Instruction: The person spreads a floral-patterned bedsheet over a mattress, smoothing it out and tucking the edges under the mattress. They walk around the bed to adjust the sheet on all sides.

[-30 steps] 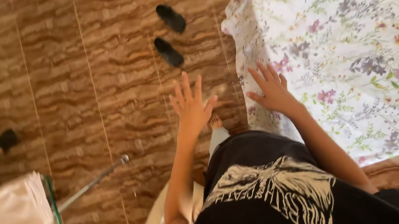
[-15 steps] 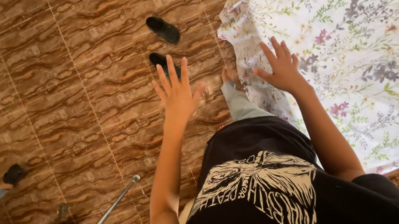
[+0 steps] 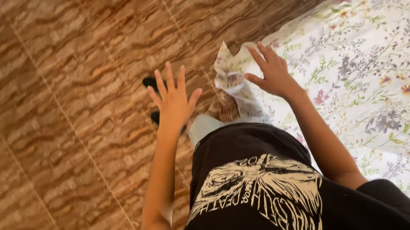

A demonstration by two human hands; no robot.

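Brown wavy-veined tiled floor [image 3: 53, 99], pale grout lines, warm light, dark sandals [image 3: 149, 81] lying on it

Both bare arms stretch forward from the body, elbows almost straight. The left hand [image 3: 173, 100] is spread wide, palm down, fingers fanned toward twelve o'clock, holding nothing. The right hand [image 3: 271, 72] is also open, fingers loosely splayed and pointing toward eleven o'clock, wrist slightly bent.
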